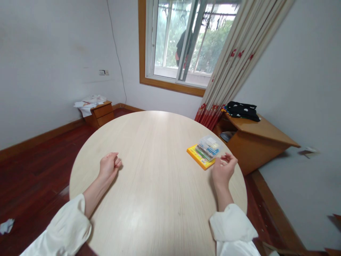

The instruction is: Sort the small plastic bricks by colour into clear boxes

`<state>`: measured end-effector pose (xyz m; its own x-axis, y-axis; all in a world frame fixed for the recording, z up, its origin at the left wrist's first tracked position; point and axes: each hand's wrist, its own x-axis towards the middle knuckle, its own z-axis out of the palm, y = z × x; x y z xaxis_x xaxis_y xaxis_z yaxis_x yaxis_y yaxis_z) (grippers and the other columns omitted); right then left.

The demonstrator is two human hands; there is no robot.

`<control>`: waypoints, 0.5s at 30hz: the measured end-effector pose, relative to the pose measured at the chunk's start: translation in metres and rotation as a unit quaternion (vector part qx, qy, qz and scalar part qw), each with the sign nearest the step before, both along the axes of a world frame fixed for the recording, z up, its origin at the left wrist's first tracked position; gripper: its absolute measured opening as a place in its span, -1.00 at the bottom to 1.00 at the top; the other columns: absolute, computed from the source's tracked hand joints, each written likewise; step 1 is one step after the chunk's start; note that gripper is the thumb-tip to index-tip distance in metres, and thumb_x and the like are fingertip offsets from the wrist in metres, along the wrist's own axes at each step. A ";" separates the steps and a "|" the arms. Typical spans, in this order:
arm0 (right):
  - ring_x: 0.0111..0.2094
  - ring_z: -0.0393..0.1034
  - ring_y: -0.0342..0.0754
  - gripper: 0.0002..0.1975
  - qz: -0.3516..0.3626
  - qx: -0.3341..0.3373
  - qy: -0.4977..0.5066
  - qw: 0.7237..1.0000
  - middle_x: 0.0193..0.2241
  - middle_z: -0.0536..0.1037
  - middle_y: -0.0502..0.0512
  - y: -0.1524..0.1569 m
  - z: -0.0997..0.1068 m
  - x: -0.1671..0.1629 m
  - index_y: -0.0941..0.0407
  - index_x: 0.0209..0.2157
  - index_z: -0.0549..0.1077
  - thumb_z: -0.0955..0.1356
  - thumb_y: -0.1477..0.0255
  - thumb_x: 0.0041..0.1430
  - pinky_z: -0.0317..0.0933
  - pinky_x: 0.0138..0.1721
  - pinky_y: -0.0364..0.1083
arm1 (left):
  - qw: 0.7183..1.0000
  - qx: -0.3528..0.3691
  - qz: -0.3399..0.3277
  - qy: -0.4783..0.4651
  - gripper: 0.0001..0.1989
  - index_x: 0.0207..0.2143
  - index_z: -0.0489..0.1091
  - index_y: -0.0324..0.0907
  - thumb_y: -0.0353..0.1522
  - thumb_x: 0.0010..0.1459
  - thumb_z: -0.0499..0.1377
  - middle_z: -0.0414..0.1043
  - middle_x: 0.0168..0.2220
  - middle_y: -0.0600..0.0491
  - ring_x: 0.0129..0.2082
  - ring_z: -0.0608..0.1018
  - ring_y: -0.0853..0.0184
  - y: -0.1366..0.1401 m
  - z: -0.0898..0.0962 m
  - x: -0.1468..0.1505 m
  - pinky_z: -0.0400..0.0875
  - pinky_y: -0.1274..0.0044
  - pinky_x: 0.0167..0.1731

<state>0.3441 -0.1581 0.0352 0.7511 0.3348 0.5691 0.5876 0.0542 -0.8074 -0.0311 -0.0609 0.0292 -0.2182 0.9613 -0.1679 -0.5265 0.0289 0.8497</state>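
Observation:
My left hand (109, 166) rests on the left part of the round table, its fingers curled into a loose fist with nothing visible in them. Over at the right side, my right hand (223, 170) is beside a clear plastic box (211, 146), its fingers half bent and apart, with nothing seen between them. That box lies on a flat yellow box or book (200, 159) and has small blue, green and dark contents too blurred to name. Whether my right fingertips touch the plastic box, I cannot tell.
The pale round table (154, 199) stands before me. A small wooden cabinet (102, 113) with papers is at the back left. At the right is a tilted-looking wooden desk (255, 142) with dark folded cloth (242, 111). A curtain (234, 60) hangs by the window.

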 end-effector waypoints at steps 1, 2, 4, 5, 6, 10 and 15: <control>-0.22 0.25 -0.06 -0.59 -0.005 -0.014 0.032 0.999 -0.24 0.31 0.10 0.001 -0.002 0.004 0.14 -0.11 0.21 0.28 0.42 -0.07 0.21 -0.27 -0.09 | 1.000 -0.002 0.000 -0.004 -0.64 -0.68 -0.04 -0.16 -0.52 -0.19 0.18 -0.14 -0.82 0.34 -0.82 -0.03 0.61 0.000 0.000 0.000 -0.13 0.69 -0.80; -0.18 0.25 -0.04 -0.53 -0.006 -0.030 0.060 0.998 -0.20 0.30 0.13 0.003 -0.005 0.008 0.14 -0.07 0.18 0.28 0.42 -0.10 0.22 -0.24 -0.08 | 1.000 -0.003 0.000 -0.008 -0.64 -0.68 -0.04 -0.16 -0.53 -0.20 0.18 -0.14 -0.82 0.34 -0.82 -0.03 0.61 0.001 -0.001 0.000 -0.13 0.69 -0.80; -0.13 0.26 0.00 -0.44 0.000 -0.067 0.111 0.991 -0.14 0.30 0.18 0.007 -0.011 0.013 0.15 -0.01 0.13 0.28 0.43 -0.13 0.23 -0.16 -0.04 | 1.000 -0.006 0.002 -0.013 -0.64 -0.68 -0.04 -0.16 -0.54 -0.20 0.17 -0.14 -0.82 0.34 -0.82 -0.03 0.61 0.001 -0.001 0.000 -0.14 0.69 -0.80; -0.12 0.27 0.01 -0.40 0.006 -0.087 0.132 0.987 -0.13 0.30 0.20 0.008 -0.013 0.014 0.15 0.02 0.11 0.28 0.43 -0.14 0.22 -0.13 -0.01 | 1.000 -0.007 0.003 -0.015 -0.64 -0.68 -0.05 -0.16 -0.54 -0.21 0.17 -0.14 -0.82 0.34 -0.82 -0.03 0.61 0.001 -0.001 0.000 -0.14 0.69 -0.80; -0.12 0.28 0.03 -0.36 0.013 -0.107 0.147 0.983 -0.12 0.31 0.22 0.010 -0.015 0.014 0.16 0.05 0.09 0.28 0.43 -0.14 0.21 -0.09 0.01 | 1.000 -0.007 0.004 -0.015 -0.64 -0.68 -0.04 -0.16 -0.54 -0.21 0.17 -0.14 -0.82 0.34 -0.82 -0.03 0.61 0.001 -0.001 0.000 -0.14 0.69 -0.80; -0.10 0.33 0.10 -0.28 0.024 -0.162 0.149 0.975 -0.07 0.34 0.31 0.013 -0.019 0.012 0.21 0.14 0.01 0.26 0.43 -0.12 0.17 -0.01 0.09 | 1.000 -0.006 -0.001 -0.014 -0.65 -0.68 -0.02 -0.17 -0.53 -0.20 0.18 -0.13 -0.82 0.34 -0.82 -0.02 0.62 0.001 -0.002 0.000 -0.12 0.69 -0.80; -0.02 0.32 0.10 -0.27 0.037 -0.150 0.144 0.977 0.01 0.32 0.31 0.015 -0.026 0.014 0.15 0.16 -0.04 0.26 0.38 -0.08 0.16 0.04 0.07 | 1.000 -0.004 -0.010 -0.016 -0.64 -0.68 -0.03 -0.16 -0.53 -0.22 0.19 -0.14 -0.82 0.34 -0.81 -0.02 0.62 0.000 -0.003 -0.001 -0.13 0.68 -0.80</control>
